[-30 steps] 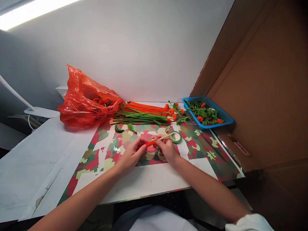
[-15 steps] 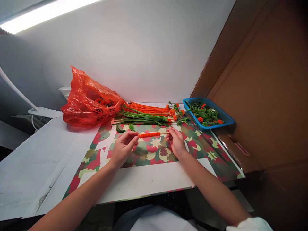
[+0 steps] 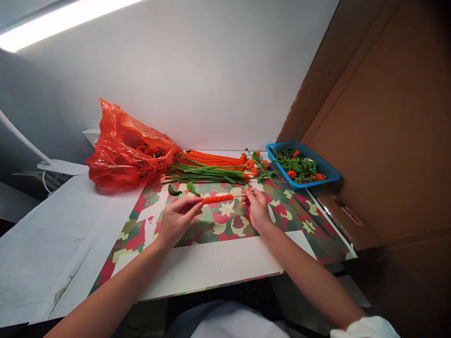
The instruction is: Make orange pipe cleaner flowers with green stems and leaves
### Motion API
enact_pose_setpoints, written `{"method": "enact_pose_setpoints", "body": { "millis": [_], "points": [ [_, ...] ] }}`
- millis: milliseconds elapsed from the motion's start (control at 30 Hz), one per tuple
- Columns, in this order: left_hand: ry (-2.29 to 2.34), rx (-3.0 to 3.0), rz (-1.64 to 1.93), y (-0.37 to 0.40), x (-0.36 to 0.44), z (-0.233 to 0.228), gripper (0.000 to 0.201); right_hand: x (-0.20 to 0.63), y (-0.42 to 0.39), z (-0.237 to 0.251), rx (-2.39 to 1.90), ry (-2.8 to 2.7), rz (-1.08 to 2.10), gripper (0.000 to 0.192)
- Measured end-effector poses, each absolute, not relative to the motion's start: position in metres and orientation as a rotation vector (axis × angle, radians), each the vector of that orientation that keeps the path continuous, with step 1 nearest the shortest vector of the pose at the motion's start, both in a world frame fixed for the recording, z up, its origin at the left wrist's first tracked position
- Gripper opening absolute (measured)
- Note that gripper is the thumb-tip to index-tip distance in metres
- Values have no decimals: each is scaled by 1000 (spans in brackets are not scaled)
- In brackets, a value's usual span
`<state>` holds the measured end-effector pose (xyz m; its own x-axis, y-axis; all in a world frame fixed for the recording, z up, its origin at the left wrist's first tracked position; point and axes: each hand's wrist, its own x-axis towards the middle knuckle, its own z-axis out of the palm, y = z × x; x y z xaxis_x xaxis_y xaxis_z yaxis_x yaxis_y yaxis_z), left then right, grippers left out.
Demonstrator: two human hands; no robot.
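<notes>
An orange pipe cleaner [image 3: 218, 199] is coiled tightly around a thin pale stick [image 3: 237, 195], held level above the patterned mat. My left hand [image 3: 179, 217] pinches the left end of the coil between thumb and fingers. At the other end, my right hand [image 3: 256, 206] grips the bare part of the stick, its fingers closed. Just beyond my left hand lie two small green leaf shapes, a darker one [image 3: 174, 190] and a brighter one [image 3: 192, 189]. Farther back rest green pipe cleaners [image 3: 207, 173] and straight orange pipe cleaners [image 3: 214, 158] in bundles.
A red plastic bag [image 3: 123, 155] with orange pieces inside stands at the back left. On the right, a blue basket [image 3: 333, 177] holds green leaves and orange flowers. Finished-looking orange flowers [image 3: 254, 164] lie beside it. A cardboard wall [image 3: 380, 131] borders the right side.
The view has shifted slightly. Both hands stay on the stick and coil, in nearly the same position.
</notes>
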<state>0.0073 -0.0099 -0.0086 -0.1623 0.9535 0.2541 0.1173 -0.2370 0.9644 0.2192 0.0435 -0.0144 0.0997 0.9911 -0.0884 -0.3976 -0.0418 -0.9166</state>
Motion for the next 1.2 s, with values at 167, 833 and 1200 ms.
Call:
{"method": "enact_pose_setpoints", "body": {
  "millis": [167,833,1200],
  "points": [
    [1291,1403,1463,-10,5,-9,28,217,43,-19,-1017,-881,1299,41],
    [1302,1516,1178,-16,18,-12,19,205,26,-21,-978,-1179,1360,32],
    [1312,1518,1334,-10,12,-9,30,210,33,-12,-987,-1056,1363,36]
  ]
}}
